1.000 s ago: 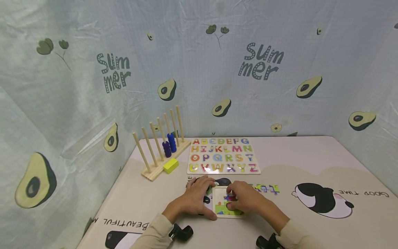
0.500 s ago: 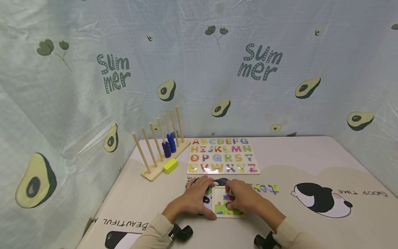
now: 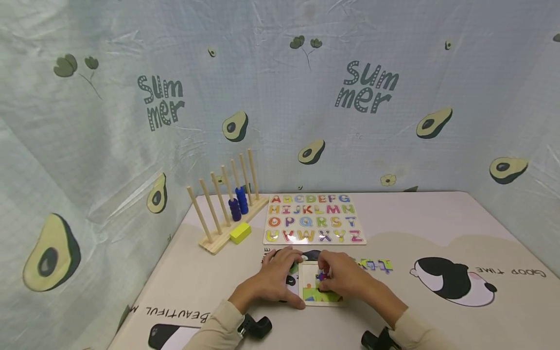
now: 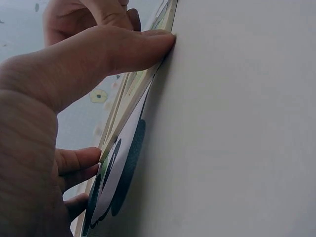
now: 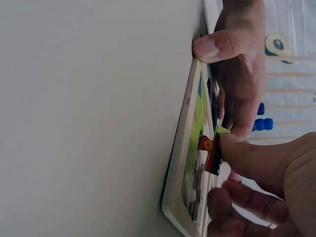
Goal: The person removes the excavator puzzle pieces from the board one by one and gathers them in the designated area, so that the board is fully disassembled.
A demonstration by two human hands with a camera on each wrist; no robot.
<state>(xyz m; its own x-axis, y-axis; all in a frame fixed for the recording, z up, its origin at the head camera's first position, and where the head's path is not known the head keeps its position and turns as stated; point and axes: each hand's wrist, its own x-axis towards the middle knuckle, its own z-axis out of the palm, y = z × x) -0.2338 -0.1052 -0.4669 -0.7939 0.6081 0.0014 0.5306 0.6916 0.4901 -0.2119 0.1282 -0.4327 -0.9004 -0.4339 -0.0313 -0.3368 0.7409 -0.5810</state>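
A small framed jigsaw puzzle (image 3: 309, 294) with a green and white picture lies in the middle of the table. My left hand (image 3: 277, 279) holds it at the left side, thumb on the near corner and fingertips at the far corner. Above its right part, my right hand (image 3: 347, 279) pinches a puzzle piece (image 5: 214, 153) between thumb and fingers. In the right wrist view the piece is red, dark and green, tilted up over the picture. The left wrist view shows the left thumb along the wooden frame (image 4: 126, 111).
Loose puzzle pieces (image 3: 377, 265) lie right of the right hand. Behind the hands is an alphabet board (image 3: 315, 219). A wooden peg rack (image 3: 214, 247) with blue beads stands at the back left, a yellow block (image 3: 240, 233) against it. A fabric backdrop (image 3: 280, 97) surrounds the table.
The piece in the right hand has tilted and shifted slightly over the puzzle, and the right fingers have moved a little. The left hand has stayed on the frame.
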